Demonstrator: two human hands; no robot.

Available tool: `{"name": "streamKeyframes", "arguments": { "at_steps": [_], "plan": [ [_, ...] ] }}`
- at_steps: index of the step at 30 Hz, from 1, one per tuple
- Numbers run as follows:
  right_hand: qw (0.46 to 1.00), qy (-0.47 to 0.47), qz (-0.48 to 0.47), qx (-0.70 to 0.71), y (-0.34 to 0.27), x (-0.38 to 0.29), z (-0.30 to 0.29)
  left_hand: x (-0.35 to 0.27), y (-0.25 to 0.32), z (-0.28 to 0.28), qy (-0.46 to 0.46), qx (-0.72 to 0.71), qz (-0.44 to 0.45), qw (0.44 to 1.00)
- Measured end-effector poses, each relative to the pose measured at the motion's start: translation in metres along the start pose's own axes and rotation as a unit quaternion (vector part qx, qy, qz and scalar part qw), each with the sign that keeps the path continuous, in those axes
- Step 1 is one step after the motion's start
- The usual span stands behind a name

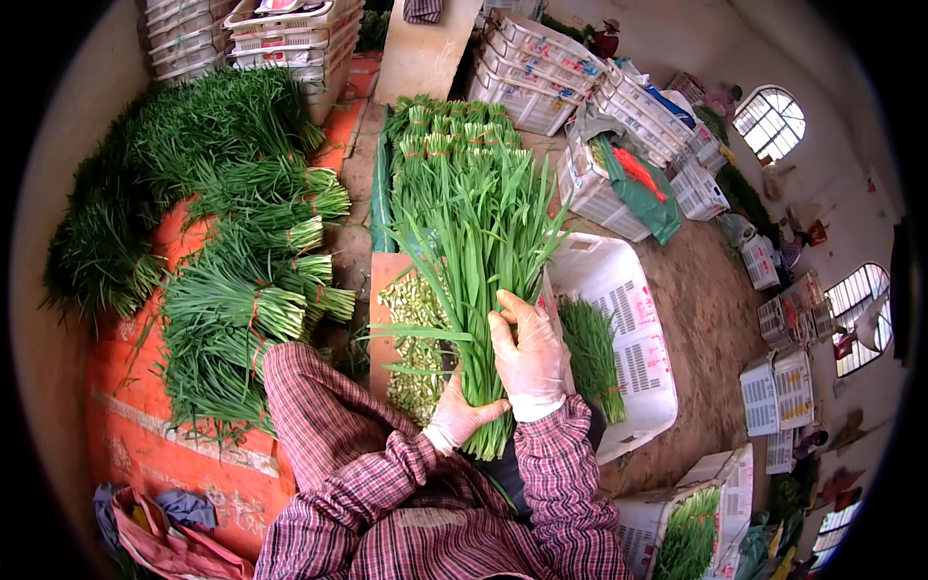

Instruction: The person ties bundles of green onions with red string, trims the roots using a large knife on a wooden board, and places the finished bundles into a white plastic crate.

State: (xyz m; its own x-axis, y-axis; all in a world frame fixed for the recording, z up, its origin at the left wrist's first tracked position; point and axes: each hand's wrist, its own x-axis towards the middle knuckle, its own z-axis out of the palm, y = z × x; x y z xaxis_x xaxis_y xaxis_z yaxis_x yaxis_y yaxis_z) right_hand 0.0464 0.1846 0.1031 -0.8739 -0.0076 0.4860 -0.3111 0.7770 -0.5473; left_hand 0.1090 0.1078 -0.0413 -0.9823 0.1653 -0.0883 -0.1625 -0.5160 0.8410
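A loose bunch of garlic chives (pixel 475 290) stands in front of my body, pale cut ends toward me and leaf tips fanning away. My left hand (pixel 464 417), in a thin glove, grips it low at the stems with the thumb across the front. Along the bunch's right side lies my right hand (pixel 529 351), also gloved, its thumb and fingertips at the leaves; whether they grip is unclear. Beneath the bunch is a wooden board (pixel 388 290) strewn with short pale stem trimmings (pixel 413 370). Beyond it stand rows of tied chive bundles (pixel 438 145).
At my right, a white plastic crate (pixel 638 304) holds a tied chive bundle (pixel 591 348). Chive bundles (pixel 268 308) pile up on an orange sheet (pixel 145 377) at left. Stacked crates (pixel 529 72) stand ahead. Another crate (pixel 631 536) with chives sits behind right. People are in the background.
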Motion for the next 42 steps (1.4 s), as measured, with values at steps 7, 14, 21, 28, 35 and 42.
{"name": "streamKeyframes", "arguments": {
  "at_steps": [7,14,21,28,35,42],
  "plan": [
    [0.992,0.059,0.012,0.111,0.009,0.004,-0.006,-0.001,-0.001,0.0,-0.015,0.015,0.007,1.0],
    [0.998,0.051,0.015,0.029,0.01,0.003,-0.014,-0.003,0.002,-0.001,-0.015,0.0,-0.016,1.0],
    [0.998,0.054,0.009,0.015,0.008,0.0,-0.014,-0.003,0.009,0.002,-0.024,0.01,-0.02,0.999],
    [0.998,0.026,-0.064,0.008,-0.005,-0.014,-0.014,-0.002,0.003,-0.001,-0.019,0.005,-0.015,1.0],
    [0.994,-0.027,-0.025,-0.106,-0.001,-0.013,-0.012,-0.004,-0.007,-0.004,-0.008,0.026,-0.013,1.0],
    [0.999,0.005,-0.008,0.035,0.005,-0.015,-0.015,-0.005,-0.002,-0.005,-0.008,0.022,-0.044,0.999]
  ]
}}
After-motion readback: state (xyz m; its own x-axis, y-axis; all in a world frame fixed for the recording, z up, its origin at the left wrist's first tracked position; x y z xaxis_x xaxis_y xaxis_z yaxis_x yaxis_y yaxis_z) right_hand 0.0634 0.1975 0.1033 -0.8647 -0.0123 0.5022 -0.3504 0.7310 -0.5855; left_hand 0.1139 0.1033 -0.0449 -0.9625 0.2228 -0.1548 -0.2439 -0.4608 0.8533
